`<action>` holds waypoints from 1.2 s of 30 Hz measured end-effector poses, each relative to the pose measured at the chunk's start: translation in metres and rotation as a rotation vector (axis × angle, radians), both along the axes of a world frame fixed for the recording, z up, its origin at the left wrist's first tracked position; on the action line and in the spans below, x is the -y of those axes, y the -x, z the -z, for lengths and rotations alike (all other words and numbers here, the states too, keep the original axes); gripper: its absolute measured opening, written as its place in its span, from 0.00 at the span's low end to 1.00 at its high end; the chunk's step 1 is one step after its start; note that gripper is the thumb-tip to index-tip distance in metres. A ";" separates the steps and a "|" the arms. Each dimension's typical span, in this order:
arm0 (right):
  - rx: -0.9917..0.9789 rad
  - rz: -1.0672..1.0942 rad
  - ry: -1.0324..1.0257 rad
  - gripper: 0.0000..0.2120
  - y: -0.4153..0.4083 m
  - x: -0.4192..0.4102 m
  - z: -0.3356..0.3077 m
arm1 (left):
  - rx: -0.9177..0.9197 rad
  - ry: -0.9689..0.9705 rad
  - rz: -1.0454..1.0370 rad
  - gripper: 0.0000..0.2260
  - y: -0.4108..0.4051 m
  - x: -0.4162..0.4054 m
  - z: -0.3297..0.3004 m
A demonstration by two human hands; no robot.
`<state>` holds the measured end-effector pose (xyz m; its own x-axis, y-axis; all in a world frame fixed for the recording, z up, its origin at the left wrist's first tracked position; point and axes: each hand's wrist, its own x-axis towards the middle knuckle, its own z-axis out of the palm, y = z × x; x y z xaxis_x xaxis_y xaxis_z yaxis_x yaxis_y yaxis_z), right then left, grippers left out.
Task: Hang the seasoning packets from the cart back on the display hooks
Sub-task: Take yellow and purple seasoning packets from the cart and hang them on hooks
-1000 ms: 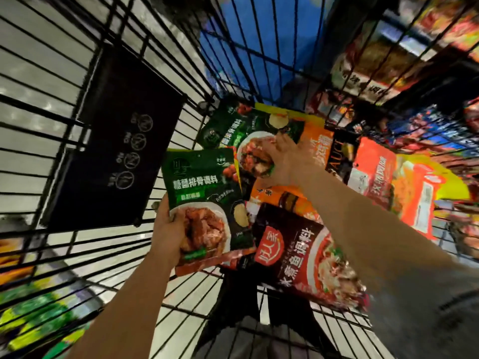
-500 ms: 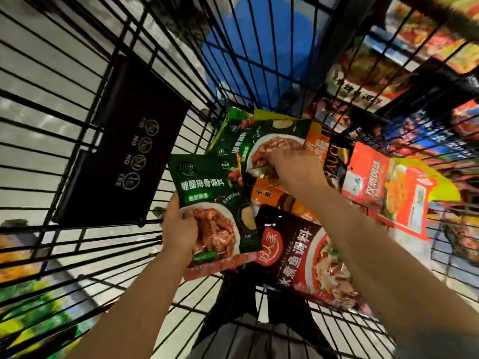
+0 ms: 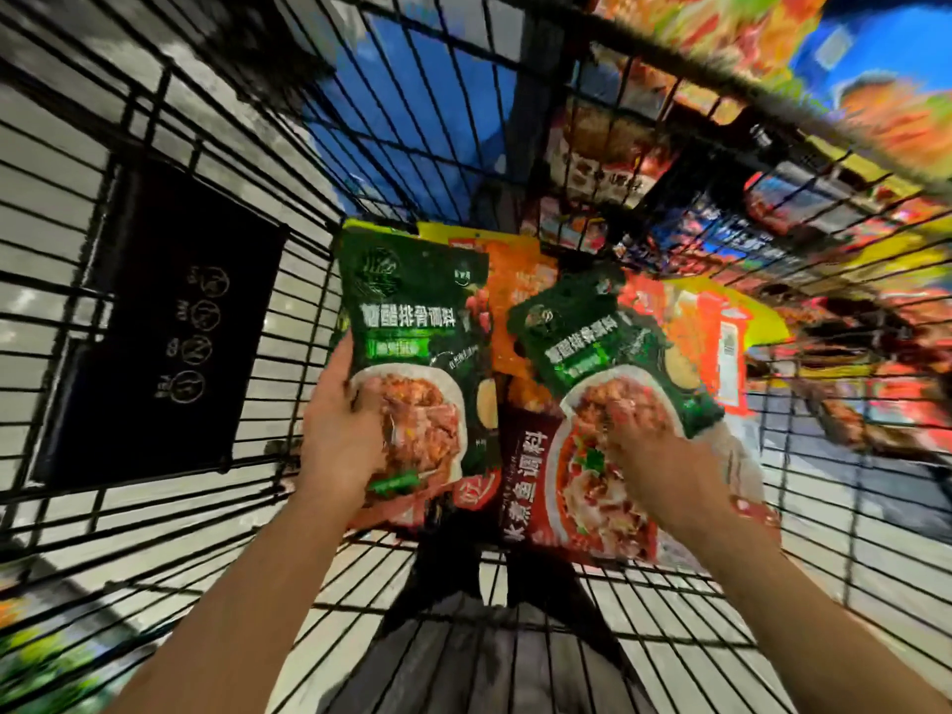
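My left hand (image 3: 342,440) grips one green packet (image 3: 412,353), my right hand (image 3: 654,456) apparently pinches another (image 3: 602,353); I'd lift both clear of the cart (image 3: 288,512) rim before hanging.

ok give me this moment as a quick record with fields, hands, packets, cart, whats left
left hand: grips a green packet by its lower edge, upright
right hand: holds a second green packet, tilted, lifted off the pile
left in cart: dark red packet, orange packet, red-and-yellow packet
cart: black wire basket, black sign on its left wall
hung so far: neither held packet is on a hook
image: blurred on the right side
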<state>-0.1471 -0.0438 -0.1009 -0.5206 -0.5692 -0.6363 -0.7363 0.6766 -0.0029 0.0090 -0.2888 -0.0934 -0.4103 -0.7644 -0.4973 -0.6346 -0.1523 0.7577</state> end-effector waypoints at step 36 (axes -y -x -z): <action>-0.135 0.591 0.460 0.10 0.011 0.017 0.060 | 0.055 -0.354 -0.085 0.24 0.021 -0.001 0.074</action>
<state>-0.1577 -0.0606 -0.1611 -0.8780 -0.3637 -0.3113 -0.2657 0.9111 -0.3153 -0.0116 -0.2874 -0.1671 -0.3176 -0.5714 -0.7567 -0.6470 -0.4529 0.6135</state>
